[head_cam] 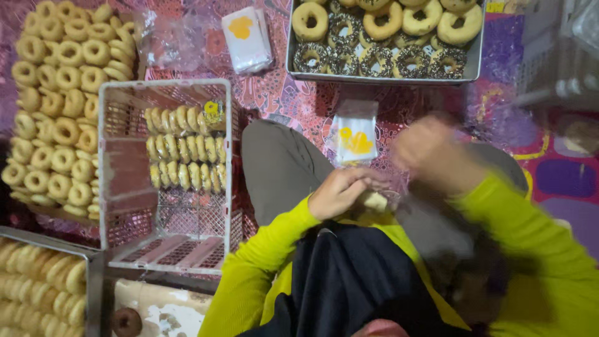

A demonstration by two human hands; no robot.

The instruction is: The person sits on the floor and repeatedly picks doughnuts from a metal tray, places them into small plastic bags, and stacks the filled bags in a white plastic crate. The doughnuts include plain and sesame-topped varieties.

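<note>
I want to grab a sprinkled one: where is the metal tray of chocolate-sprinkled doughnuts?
In the head view the metal tray lies at top centre-right on the patterned mat, beyond the small packet with a yellow print, its sprinkled doughnuts along the near edge.

A pink patterned floor mat [274, 93] fills the frame's middle; a purple-and-red mat [561, 181] lies at right, under dim warm light.
</note>
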